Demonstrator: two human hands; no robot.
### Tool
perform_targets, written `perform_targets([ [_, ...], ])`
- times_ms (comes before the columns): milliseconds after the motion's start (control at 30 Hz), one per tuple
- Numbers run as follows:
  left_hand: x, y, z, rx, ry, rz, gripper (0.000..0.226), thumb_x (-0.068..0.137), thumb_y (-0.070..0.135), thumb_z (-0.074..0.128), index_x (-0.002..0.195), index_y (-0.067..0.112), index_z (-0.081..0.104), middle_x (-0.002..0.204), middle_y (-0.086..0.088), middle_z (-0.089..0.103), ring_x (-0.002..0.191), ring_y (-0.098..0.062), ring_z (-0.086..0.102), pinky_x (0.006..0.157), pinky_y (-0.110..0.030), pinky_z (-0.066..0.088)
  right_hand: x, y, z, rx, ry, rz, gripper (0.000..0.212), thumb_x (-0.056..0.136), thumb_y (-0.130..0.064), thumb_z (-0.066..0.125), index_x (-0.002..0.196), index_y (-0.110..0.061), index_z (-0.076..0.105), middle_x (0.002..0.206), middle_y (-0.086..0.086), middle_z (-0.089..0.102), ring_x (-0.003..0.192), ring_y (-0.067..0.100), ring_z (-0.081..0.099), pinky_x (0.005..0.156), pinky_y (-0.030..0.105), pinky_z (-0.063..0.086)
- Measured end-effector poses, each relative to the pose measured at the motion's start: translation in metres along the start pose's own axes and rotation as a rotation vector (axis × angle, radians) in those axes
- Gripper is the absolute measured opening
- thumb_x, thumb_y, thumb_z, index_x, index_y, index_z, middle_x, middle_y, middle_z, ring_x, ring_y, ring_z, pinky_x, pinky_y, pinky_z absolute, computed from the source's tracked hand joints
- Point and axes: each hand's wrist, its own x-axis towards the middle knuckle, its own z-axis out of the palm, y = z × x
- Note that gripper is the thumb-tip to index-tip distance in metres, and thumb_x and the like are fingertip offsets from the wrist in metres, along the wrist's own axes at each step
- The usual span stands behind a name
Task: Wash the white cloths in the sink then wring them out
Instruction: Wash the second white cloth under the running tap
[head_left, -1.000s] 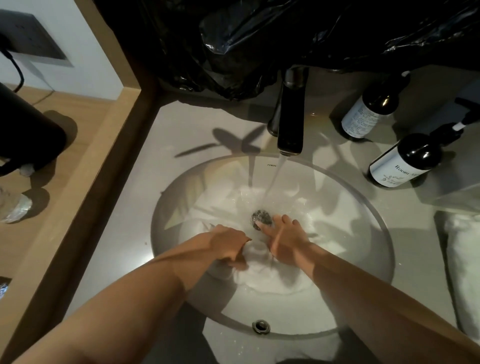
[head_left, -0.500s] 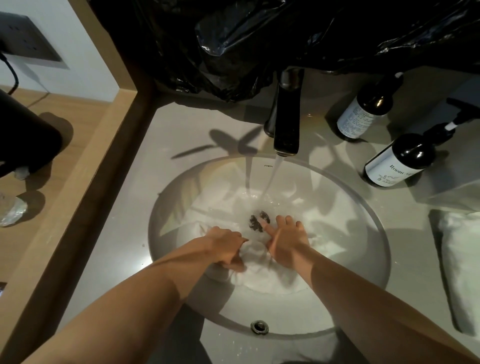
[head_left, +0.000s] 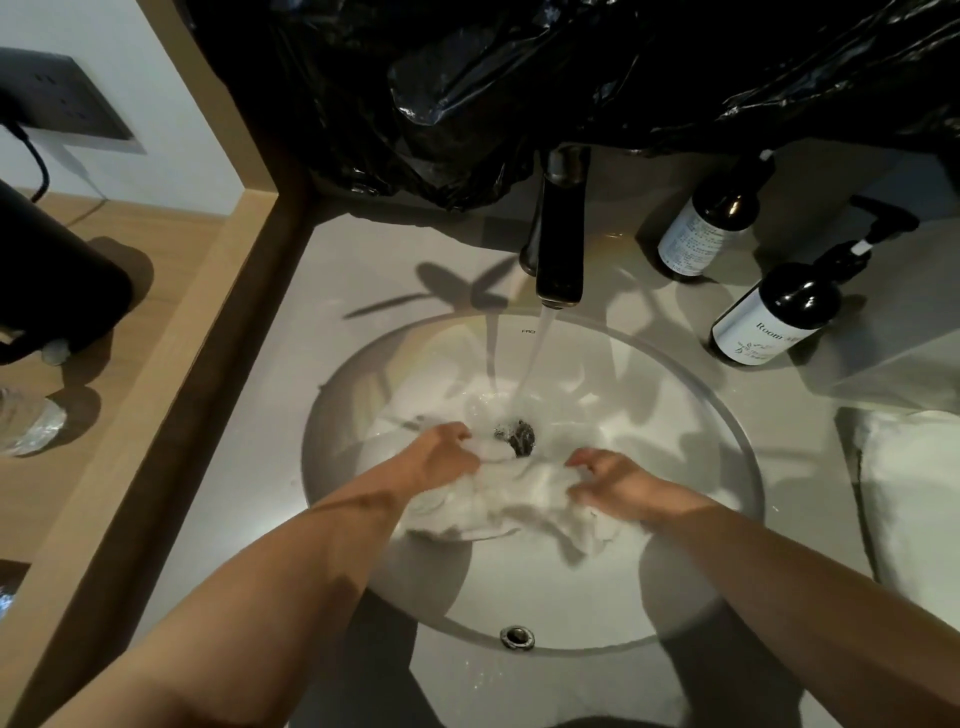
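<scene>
Cloth (head_left: 519, 499) lay bunched and wet in the sink (head_left: 691, 571), centre of frame, just below the drain (head_left: 519, 436). It stretched between both hands.

Left hand (head_left: 441, 457) sat at the cloth's left end with fingers curled down and clenched on the fabric. The cloth ran out from under the palm toward the right. Right hand (head_left: 618, 480) was at the cloth's right end, fingers bent like a claw and gripping a fold. A loose flap lay below that hand, toward the lower frame. The fingertips of both hands were partly blurred, so exact contact was hard to tell.

Faucet (head_left: 558, 249) stood at upper centre, and a water stream (head_left: 535, 358) fell onto the drain area, just above the hands. Whether more cloth lay under the water there could not be told.

Two dark bottles (head_left: 779, 317) stood at upper right on the counter (head_left: 260, 415). A white towel (head_left: 914, 509) lay at the right edge. A black bag (head_left: 519, 78) spread across the top of frame.
</scene>
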Motion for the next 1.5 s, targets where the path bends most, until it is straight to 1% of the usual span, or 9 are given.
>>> perform_targets([
  [200,-0.003,0.021,0.009,-0.883,-0.247,-0.080,0.065,0.087,0.063,0.051,0.122,0.009,0.062,0.115,-0.013,0.067,0.110,-0.030,0.061,0.109,-0.046,0.038,-0.017,-0.051,0.010,0.635,0.325,-0.051,0.018,0.089,-0.026,0.062,0.098,-0.012,0.066,0.087,0.002,0.071,0.076,0.017,0.067,0.071,0.028,0.051],
  [333,-0.011,0.046,0.020,-1.064,-0.326,-0.075,0.025,0.097,0.029,0.048,0.086,0.010,0.060,0.064,0.000,0.065,0.059,-0.009,0.064,0.065,-0.018,0.054,-0.015,-0.094,0.028,0.532,0.540,-0.072,0.020,0.084,-0.047,0.062,0.086,-0.027,0.065,0.078,-0.008,0.068,0.075,0.008,0.065,0.072,0.024,0.050],
  [433,-0.017,0.038,0.010,-0.908,-0.685,-0.113,0.030,0.088,0.038,0.060,0.063,0.023,0.066,0.048,0.007,0.057,0.039,-0.004,0.052,0.040,-0.016,0.045,0.005,-0.097,0.008,0.498,0.495,0.001,0.031,0.082,-0.044,0.059,0.070,-0.016,0.063,0.070,-0.001,0.068,0.069,0.023,0.065,0.070,0.033,0.053],
  [600,-0.004,0.012,-0.023,-0.557,-0.131,-0.022,0.036,0.104,0.017,0.040,0.086,0.007,0.069,0.087,-0.007,0.068,0.080,-0.015,0.064,0.085,-0.028,0.048,0.007,-0.058,-0.034,0.481,0.324,0.204,0.028,0.089,-0.030,0.056,0.079,-0.006,0.066,0.073,0.010,0.059,0.066,0.025,0.055,0.057,0.028,0.041],
  [767,-0.011,0.012,-0.015,0.964,0.189,0.062,0.060,0.092,0.016,0.039,0.150,0.021,0.022,0.147,-0.009,0.034,0.136,-0.030,0.032,0.108,-0.048,0.028,0.002,-0.014,-0.032,-0.016,0.161,-0.011,0.008,0.089,-0.014,0.056,0.087,-0.012,0.064,0.088,0.002,0.054,0.073,0.003,0.052,0.074,0.026,0.043],
  [900,0.009,-0.002,0.028,1.093,0.085,0.288,0.092,0.086,0.060,0.052,0.154,0.027,0.001,0.162,-0.005,-0.004,0.148,-0.032,-0.002,0.109,-0.068,0.002,0.010,-0.008,-0.002,-0.476,0.077,0.005,0.076,0.089,-0.052,0.054,0.151,-0.024,0.019,0.153,0.006,0.024,0.138,0.028,0.028,0.110,0.049,0.031],
  [1067,0.024,-0.010,0.047,1.097,0.011,0.300,0.065,0.096,0.017,0.050,0.151,0.035,0.022,0.160,-0.010,0.004,0.142,-0.038,0.019,0.110,-0.051,0.028,0.020,-0.014,0.038,-0.952,0.081,-0.011,0.076,0.080,-0.051,0.063,0.142,-0.038,0.022,0.132,0.007,0.036,0.119,0.031,0.038,0.091,0.062,0.039],
  [1300,0.029,0.012,0.007,-0.298,0.149,0.067,0.032,0.073,0.031,0.060,0.100,0.014,0.063,0.098,-0.006,0.059,0.094,-0.028,0.056,0.079,-0.033,0.044,0.025,-0.031,-0.018,0.870,0.214,0.066,0.014,0.094,-0.003,0.052,0.097,-0.007,0.065,0.078,0.007,0.066,0.071,0.023,0.063,0.063,0.028,0.047],
  [1500,0.004,0.049,-0.010,-0.858,-0.033,0.311,0.054,0.100,0.048,0.033,0.102,0.004,0.064,0.096,-0.015,0.068,0.093,-0.025,0.064,0.090,-0.036,0.048,0.000,-0.100,-0.013,0.261,0.475,-0.148,0.042,0.092,-0.050,0.048,0.125,-0.025,0.048,0.106,0.001,0.054,0.090,0.021,0.057,0.075,0.030,0.045],
])
